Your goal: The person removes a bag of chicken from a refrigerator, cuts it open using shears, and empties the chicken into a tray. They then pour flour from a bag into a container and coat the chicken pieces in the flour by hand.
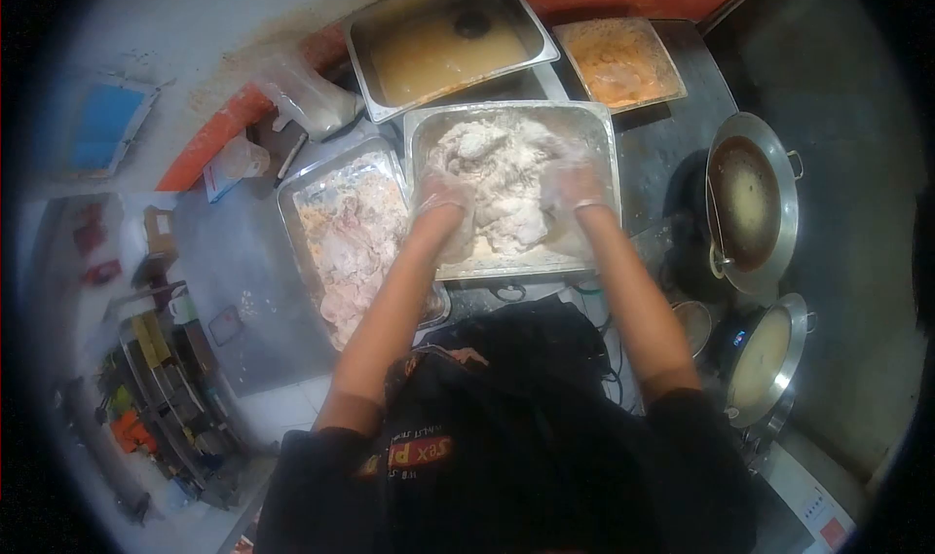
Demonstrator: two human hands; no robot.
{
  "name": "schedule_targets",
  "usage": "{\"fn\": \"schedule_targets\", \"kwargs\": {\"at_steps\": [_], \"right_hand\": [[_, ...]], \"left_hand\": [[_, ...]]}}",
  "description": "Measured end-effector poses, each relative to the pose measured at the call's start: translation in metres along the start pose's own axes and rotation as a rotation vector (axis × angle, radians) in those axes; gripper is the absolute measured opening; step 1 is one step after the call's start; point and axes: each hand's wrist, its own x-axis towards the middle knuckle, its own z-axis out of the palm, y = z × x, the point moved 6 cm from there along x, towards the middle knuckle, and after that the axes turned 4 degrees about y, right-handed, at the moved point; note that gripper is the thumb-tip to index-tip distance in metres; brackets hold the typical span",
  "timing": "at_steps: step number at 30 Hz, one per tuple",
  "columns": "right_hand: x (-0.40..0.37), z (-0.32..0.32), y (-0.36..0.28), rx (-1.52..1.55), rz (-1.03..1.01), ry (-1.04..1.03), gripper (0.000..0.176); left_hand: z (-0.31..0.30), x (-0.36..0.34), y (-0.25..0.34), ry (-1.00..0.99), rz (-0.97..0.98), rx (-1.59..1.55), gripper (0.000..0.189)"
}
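Observation:
A deep metal tray (612, 155) holds flour-coated pieces (511, 218) in a heap of white flour. My left hand (446, 203), in a clear plastic glove, is inside the tray at its left side, against the floury heap. At the right side of the same tray is my right hand (575, 192), also gloved, beside the pieces. The fingers of both hands are hidden by flour and loose plastic. Left of this tray, a second metal tray (292, 189) carries pale coated pieces (355, 262).
Behind is a metal pan (358, 43) of cloudy liquid; to its right stands a tray (672, 92) with orange contents. Two woks, one with dark liquid (745, 203) and one with pale liquid (760, 364), stand at right. A plastic bag (312, 101) lies at upper left.

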Motion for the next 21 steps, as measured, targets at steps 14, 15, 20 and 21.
{"fn": "schedule_targets", "kwargs": {"at_steps": [14, 15, 20, 21], "right_hand": [[0.056, 0.095, 0.044, -0.080, 0.212, 0.049, 0.036], [0.049, 0.088, 0.036, -0.104, 0.220, 0.066, 0.033], [-0.001, 0.046, 0.046, 0.878, 0.136, 0.443, 0.038], [-0.013, 0.019, 0.031, 0.673, 0.154, 0.179, 0.044]], "left_hand": [[0.061, 0.052, -0.007, -0.078, 0.071, 0.425, 0.054], [0.052, 0.036, 0.014, -0.103, 0.166, 0.548, 0.052], [0.009, -0.016, 0.049, -0.030, 0.379, 0.532, 0.049], [-0.001, -0.027, 0.055, -0.035, 0.411, 0.514, 0.049]]}}
